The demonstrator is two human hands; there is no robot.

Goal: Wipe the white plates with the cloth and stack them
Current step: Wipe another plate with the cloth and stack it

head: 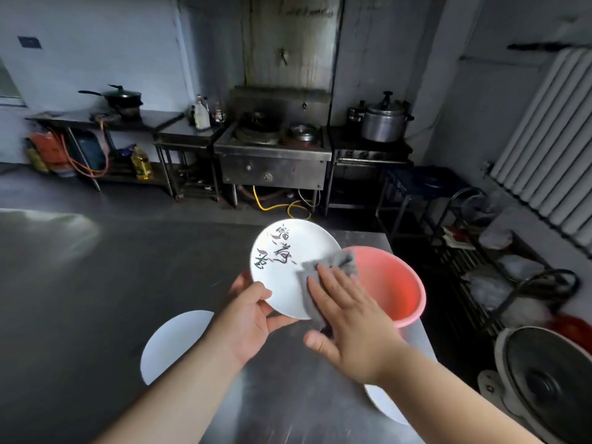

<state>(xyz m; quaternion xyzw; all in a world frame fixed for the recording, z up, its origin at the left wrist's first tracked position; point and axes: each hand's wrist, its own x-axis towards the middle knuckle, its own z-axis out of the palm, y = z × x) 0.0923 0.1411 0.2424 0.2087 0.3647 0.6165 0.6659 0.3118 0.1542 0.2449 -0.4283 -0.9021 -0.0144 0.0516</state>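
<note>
Two plates (174, 341) lie partly hidden beneath the forearms.

Pink plastic basin (403, 283) on steel table (96, 299), near right. Far wall: wok stove (272, 145), pressure cooker (386, 121) to its right, lidded pan (123, 96) and cooking oil bottle (141, 163) at far left. White radiator (544, 149) on right wall; fan (544, 379) near right corner.
</note>
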